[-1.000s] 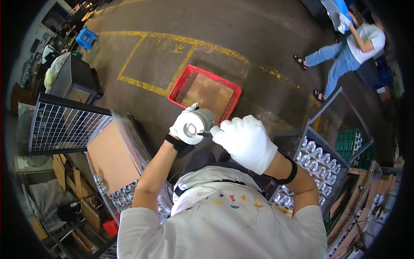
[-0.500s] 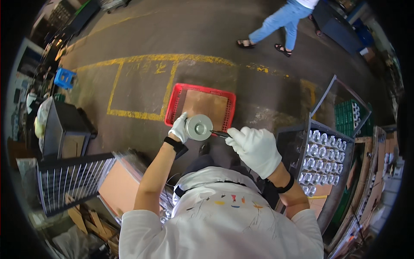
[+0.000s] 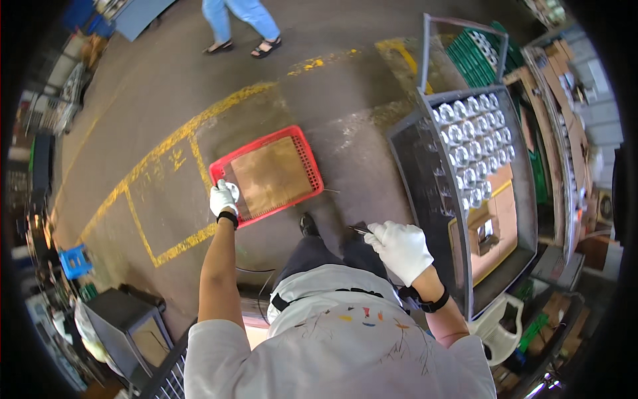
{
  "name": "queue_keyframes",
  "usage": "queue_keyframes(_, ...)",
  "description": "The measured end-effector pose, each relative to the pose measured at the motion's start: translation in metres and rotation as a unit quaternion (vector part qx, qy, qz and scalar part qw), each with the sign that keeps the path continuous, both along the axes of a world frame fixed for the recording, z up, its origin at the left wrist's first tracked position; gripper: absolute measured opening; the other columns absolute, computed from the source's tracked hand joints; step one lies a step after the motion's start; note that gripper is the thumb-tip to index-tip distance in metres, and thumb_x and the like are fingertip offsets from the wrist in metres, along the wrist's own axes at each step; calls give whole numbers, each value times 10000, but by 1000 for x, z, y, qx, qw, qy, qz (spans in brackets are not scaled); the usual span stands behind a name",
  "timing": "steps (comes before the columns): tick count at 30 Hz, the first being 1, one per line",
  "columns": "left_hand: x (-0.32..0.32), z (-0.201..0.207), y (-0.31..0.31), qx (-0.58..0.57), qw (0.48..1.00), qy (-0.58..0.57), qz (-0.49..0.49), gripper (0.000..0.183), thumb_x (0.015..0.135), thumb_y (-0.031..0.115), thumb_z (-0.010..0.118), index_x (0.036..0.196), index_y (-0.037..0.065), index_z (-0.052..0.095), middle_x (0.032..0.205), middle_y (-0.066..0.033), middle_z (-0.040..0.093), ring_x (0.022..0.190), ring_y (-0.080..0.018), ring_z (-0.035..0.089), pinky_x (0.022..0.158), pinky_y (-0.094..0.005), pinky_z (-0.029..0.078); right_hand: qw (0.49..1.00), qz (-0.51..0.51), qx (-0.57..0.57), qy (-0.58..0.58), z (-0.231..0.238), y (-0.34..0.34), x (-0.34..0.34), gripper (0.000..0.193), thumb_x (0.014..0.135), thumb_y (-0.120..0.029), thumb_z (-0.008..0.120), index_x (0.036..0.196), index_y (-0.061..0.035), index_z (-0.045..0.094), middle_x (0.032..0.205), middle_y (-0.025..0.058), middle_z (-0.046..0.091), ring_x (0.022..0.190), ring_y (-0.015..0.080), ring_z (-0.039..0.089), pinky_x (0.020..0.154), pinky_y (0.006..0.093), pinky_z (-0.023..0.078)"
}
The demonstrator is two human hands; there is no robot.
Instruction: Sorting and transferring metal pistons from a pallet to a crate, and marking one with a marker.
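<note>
My left hand [image 3: 220,199], in a white glove, grips a round silver metal part [image 3: 232,191] at the left end of a red plastic basket [image 3: 256,145]. Most of the part is hidden by the glove or seen at an angle. A brown cardboard sheet [image 3: 272,174] lies inside the basket. Off to the right, in front of my body, my gloved right hand [image 3: 402,251] is closed round a slim dark tool [image 3: 359,229]. The tool's tip points left, away from the metal part; its exact kind cannot be made out.
At right stands a dark metal cart [image 3: 468,266] bearing rows of shiny metal parts [image 3: 472,143]. Green crates [image 3: 472,60] are behind it, a white plastic chair [image 3: 502,332] nearer. A blue stool [image 3: 76,261] and grey cabinet [image 3: 119,326] stand left. A person [image 3: 246,20] walks at the top.
My left hand has carried the metal part away from the tool to the basket's left end. The right hand has drawn back slightly, still gripping the tool. My view has turned right.
</note>
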State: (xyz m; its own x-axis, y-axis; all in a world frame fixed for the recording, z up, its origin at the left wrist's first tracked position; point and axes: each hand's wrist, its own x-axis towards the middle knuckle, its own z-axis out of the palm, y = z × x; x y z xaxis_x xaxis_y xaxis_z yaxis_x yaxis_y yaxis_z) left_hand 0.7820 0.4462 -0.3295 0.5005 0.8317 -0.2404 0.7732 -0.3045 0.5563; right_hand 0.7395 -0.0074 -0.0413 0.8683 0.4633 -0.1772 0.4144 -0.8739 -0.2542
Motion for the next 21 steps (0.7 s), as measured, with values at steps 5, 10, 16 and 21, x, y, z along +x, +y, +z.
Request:
queue_keyframes(5, 31, 79, -132, -445, 854, -85, -256, 267, 943, 194, 594, 1169, 53, 599, 730, 32, 576, 572, -37, 473, 502, -184, 362, 994, -92, 55, -14, -10, -30, -29, 201, 859, -300, 622, 886, -107, 669, 680, 85, 601, 618, 291, 623, 553, 399, 484)
queue_keyframes(10, 15, 179, -267, -624, 661, -26, -415, 364, 961, 280, 565, 1181, -6, 612, 652, 60, 466, 569, -33, 383, 516, -190, 281, 974, -165, 120, -103, 7, -74, -58, 204, 842, -261, 646, 948, -92, 687, 677, 94, 592, 594, 282, 609, 534, 392, 468)
queue_keyframes(16, -22, 171, -375, -333, 603, -141, -711, 341, 881, 80, 560, 1218, 37, 590, 620, -38, 553, 525, -117, 453, 549, -267, 406, 949, -219, 93, -205, 20, -137, -109, 189, 855, -305, 629, 932, -132, 640, 651, 68, 561, 551, 246, 586, 481, 367, 462)
queue_keyframes(21, -49, 194, -475, -300, 474, -187, -807, 552, 771, -65, 524, 1307, 66, 529, 844, -89, 668, 582, -160, 521, 594, -305, 456, 929, -243, -5, -281, 2, -202, -164, 205, 877, -343, 610, 898, -140, 630, 601, 28, 482, 467, 183, 503, 421, 335, 395)
